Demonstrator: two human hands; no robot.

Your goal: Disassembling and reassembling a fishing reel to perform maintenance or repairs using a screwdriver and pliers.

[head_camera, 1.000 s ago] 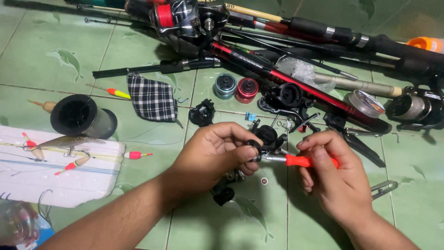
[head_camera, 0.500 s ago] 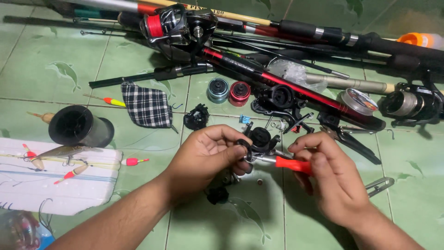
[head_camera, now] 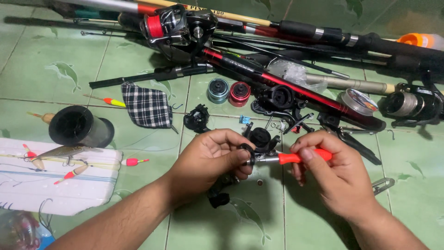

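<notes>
Pinching a small black reel part point(head_camera: 247, 155) in its closed grip, the left hand point(head_camera: 210, 159) meets the orange-handled screwdriver point(head_camera: 296, 158), whose handle the right hand point(head_camera: 335, 178) clasps; its metal tip touches the part.

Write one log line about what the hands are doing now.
left hand: grips reel part | right hand: holds screwdriver against it | floor: rods
</notes>
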